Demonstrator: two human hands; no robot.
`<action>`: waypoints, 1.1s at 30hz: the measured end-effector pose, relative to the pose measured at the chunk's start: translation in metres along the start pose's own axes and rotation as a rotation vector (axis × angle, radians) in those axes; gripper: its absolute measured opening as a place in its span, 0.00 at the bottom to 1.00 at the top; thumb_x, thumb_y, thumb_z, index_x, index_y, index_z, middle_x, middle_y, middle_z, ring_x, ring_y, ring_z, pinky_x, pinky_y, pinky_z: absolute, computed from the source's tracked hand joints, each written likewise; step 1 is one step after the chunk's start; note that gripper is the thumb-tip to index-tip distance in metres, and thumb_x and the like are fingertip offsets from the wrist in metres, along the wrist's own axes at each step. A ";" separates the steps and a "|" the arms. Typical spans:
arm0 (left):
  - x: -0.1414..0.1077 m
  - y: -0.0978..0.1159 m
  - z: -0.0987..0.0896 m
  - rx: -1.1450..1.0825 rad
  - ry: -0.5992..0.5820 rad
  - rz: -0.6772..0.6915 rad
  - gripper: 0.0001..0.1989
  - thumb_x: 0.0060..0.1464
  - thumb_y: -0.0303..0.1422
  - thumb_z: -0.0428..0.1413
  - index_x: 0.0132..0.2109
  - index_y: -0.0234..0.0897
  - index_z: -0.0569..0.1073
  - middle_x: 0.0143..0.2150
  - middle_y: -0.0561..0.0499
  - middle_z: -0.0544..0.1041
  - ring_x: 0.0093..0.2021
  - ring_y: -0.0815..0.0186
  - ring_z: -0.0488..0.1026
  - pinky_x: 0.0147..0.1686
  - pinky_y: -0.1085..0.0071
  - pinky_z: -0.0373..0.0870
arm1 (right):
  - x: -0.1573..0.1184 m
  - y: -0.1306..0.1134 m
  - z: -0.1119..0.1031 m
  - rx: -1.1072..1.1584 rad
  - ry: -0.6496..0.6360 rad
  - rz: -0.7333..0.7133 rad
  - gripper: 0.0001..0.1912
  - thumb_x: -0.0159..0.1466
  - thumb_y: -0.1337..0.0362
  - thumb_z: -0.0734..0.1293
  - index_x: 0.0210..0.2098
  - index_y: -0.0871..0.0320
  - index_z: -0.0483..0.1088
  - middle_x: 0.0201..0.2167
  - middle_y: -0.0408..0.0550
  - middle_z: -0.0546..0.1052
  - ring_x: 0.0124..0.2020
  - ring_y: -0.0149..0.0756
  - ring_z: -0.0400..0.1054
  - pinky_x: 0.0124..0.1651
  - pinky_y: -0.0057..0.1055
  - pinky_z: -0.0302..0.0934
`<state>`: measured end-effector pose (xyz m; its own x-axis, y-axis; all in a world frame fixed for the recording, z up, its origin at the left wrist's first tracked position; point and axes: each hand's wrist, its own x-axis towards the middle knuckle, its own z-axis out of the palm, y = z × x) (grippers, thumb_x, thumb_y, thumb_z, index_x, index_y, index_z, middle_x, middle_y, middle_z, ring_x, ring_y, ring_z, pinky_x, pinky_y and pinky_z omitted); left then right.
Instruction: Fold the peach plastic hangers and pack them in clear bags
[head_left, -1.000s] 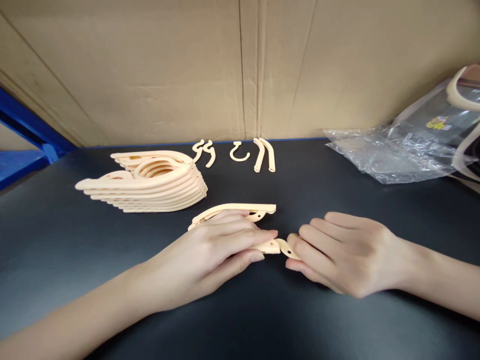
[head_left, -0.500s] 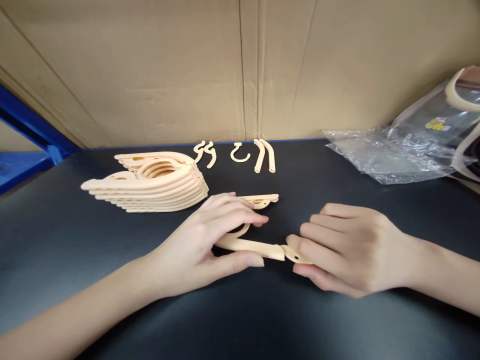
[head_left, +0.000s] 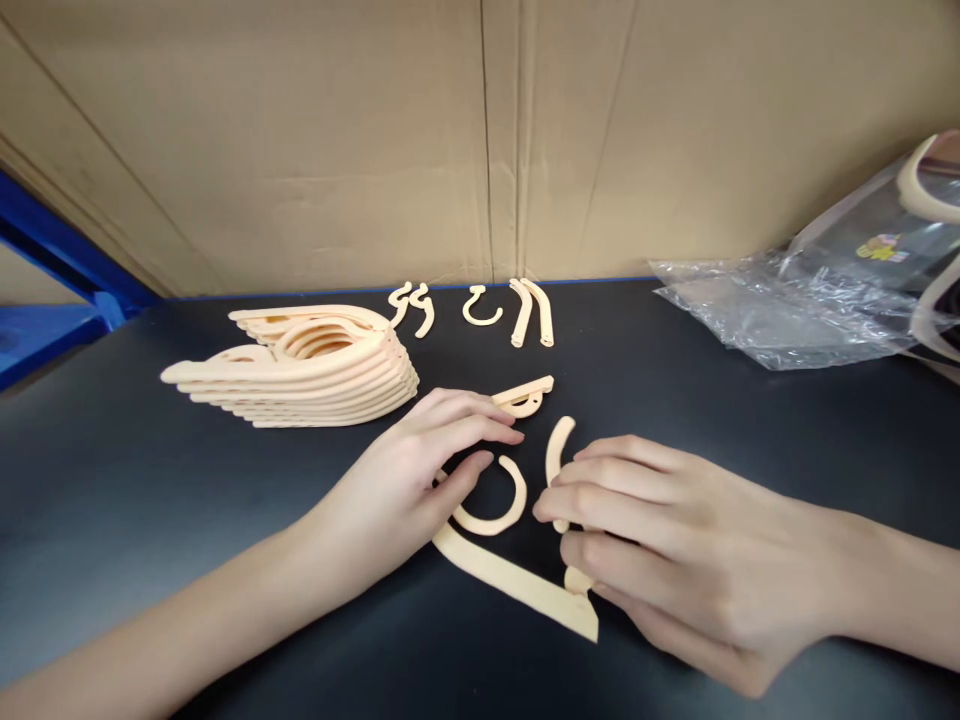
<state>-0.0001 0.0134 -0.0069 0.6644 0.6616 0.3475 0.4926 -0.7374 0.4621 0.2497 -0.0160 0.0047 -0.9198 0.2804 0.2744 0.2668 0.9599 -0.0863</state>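
A: Step in hand?

B: Working at the outer end of a folding hanger's near arm (head_left: 517, 580), probably fiddling with the joint there. Lying mid-worktop (head_left: 637, 350), well in from the far edge.

A: Left hand?

B: Left hand (head_left: 412, 470) draped over the hanger's middle, beside the curved hook (head_left: 519, 500), with the far arm (head_left: 529, 388) poking out past the fingers. Narrow gap between thumb and index; can't tell if gripping anything underneath.

A: Right?

B: Right hand (head_left: 652, 530) bunched, fingers apparently closed on a curved strip (head_left: 555, 455). Small tab (head_left: 577, 580) peeking out below, right at the near arm's end. One part or two? Can't tell, hidden by the fingers.

A: Next move calls for?

B: Probably a firmer left hold on the hanger, plus tab and arm end squared up before any pressure. Easy to skew at that angle, likely.

A: Elsewhere, quick?

B: Hanger stack (head_left: 292, 385) toward the left edge. Near the far edge: two small hooks (head_left: 428, 318), one lone hook (head_left: 481, 322), two curved bars (head_left: 545, 318). Clear plastic bag (head_left: 780, 320) by the far right corner.
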 end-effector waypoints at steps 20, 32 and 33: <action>0.000 0.009 -0.005 -0.109 -0.132 -0.046 0.26 0.55 0.37 0.62 0.59 0.44 0.65 0.62 0.47 0.66 0.61 0.57 0.64 0.60 0.59 0.63 | -0.002 0.007 0.004 0.057 -0.034 0.070 0.05 0.62 0.71 0.60 0.33 0.60 0.68 0.39 0.50 0.71 0.35 0.35 0.59 0.36 0.32 0.60; 0.001 0.006 0.000 0.112 -0.035 -0.051 0.06 0.64 0.31 0.54 0.47 0.41 0.72 0.49 0.51 0.73 0.47 0.64 0.71 0.44 0.67 0.70 | 0.001 -0.010 0.005 0.143 0.025 -0.020 0.15 0.67 0.61 0.61 0.26 0.60 0.68 0.30 0.48 0.67 0.28 0.34 0.53 0.29 0.32 0.55; 0.001 0.006 0.000 0.136 -0.023 -0.050 0.06 0.65 0.30 0.53 0.47 0.40 0.72 0.47 0.51 0.73 0.45 0.65 0.72 0.42 0.68 0.70 | 0.001 -0.011 0.006 0.139 0.014 -0.027 0.17 0.68 0.58 0.60 0.26 0.60 0.68 0.30 0.47 0.67 0.28 0.34 0.54 0.29 0.32 0.55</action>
<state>0.0032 0.0094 -0.0034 0.6492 0.6956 0.3076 0.5958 -0.7165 0.3629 0.2444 -0.0267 0.0002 -0.9216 0.2558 0.2919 0.1990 0.9571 -0.2104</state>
